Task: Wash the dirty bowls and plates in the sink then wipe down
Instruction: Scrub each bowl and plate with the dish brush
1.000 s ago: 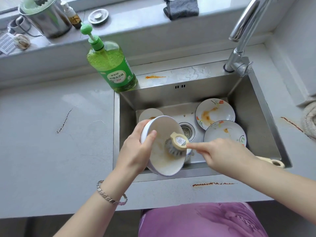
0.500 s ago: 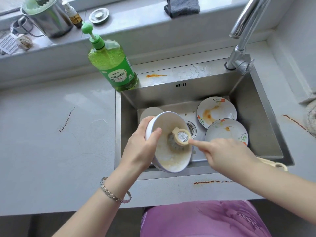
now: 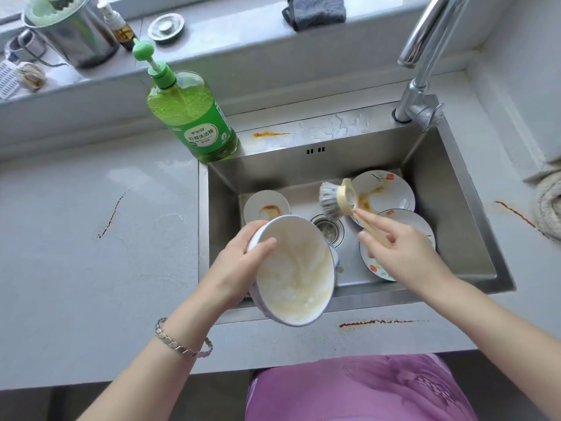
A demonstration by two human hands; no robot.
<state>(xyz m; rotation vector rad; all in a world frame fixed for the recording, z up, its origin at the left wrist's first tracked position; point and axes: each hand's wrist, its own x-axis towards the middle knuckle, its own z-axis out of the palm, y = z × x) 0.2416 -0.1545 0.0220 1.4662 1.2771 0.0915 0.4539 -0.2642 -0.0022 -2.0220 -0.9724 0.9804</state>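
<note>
Low in the middle of the frame, my left hand (image 3: 239, 268) grips the white bowl (image 3: 296, 268) by its rim, thumb inside. Bowl's tilted up at me & soapy inside, over the front edge of the sink (image 3: 455, 208). Right of it, my right hand (image 3: 397, 250) pinches the brush (image 3: 332, 199) handle w/ fingertips. Brush head's up over the drain (image 3: 329, 230), not touching the bowl. On the sink floor: small plate (image 3: 265, 205) at left, far flowery plate (image 3: 385, 189) & near flowery plate (image 3: 409, 218) at right. Soap bottle (image 3: 197, 117) stands upper left.

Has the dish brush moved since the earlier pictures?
Yes. The dish brush has left the bowl and is now held beyond the drain, toward the far plate.
</note>
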